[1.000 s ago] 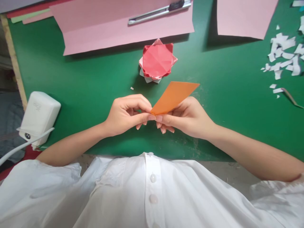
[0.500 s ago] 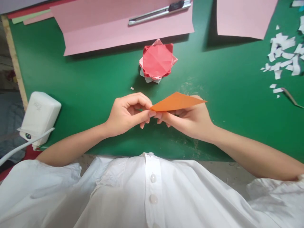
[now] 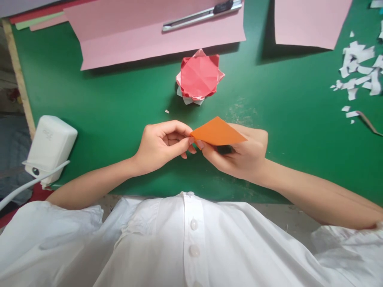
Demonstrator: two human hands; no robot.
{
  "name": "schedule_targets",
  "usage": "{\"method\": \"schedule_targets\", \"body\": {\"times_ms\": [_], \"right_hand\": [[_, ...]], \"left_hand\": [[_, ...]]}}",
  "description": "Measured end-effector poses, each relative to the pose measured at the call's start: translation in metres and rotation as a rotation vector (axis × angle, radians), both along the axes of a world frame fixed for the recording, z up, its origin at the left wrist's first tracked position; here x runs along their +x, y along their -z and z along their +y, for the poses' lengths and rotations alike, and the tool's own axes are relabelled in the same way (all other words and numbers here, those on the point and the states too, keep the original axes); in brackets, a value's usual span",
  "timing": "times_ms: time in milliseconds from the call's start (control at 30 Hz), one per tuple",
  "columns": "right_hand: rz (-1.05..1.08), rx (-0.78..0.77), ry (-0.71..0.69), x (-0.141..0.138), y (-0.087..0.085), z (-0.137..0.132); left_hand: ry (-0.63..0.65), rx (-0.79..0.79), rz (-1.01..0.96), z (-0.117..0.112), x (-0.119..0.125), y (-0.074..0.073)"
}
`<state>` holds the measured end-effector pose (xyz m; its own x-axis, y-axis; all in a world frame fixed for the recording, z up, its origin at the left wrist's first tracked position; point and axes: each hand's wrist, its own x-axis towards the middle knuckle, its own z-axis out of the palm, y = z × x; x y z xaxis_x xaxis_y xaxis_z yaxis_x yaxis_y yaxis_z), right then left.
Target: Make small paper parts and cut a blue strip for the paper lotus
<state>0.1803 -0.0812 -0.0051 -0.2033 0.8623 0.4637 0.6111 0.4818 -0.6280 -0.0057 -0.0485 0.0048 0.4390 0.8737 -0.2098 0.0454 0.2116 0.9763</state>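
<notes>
The paper [image 3: 218, 132] has swung its right tip toward the near edge of the table [image 3: 119, 97]; above it, your left hand [image 3: 157, 144] and right hand [image 3: 249, 153] pinch its left end, long axis roughly along that edge.

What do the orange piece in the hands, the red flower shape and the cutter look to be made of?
Orange piece: most likely matte paper; thin, with crisp straight edges.
Red flower shape: probably matte folded paper; creases and pointed corners show.
Cutter: metal-looking body, silvery sheen; its dull black slider may be plastic.
</notes>
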Motion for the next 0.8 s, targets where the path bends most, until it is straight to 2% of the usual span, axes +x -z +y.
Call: {"method": "schedule_targets", "body": {"times_ms": [400, 600, 800], "right_hand": [[0.01, -0.067, 0.001, 0.001, -0.0007, 0.0019], [0.07, -0.017, -0.034, -0.0005, -0.0015, 0.0015], [0.044, -0.138, -0.013, 0.0019, -0.0019, 0.001]], "left_hand": [[-0.005, -0.019, -0.006, 0.0018, -0.0008, -0.0008], [0.086, -0.015, -0.028, 0.002, -0.0047, 0.0019], [0.084, -0.023, 0.023, 0.0043, -0.0045, -0.0008]]}}
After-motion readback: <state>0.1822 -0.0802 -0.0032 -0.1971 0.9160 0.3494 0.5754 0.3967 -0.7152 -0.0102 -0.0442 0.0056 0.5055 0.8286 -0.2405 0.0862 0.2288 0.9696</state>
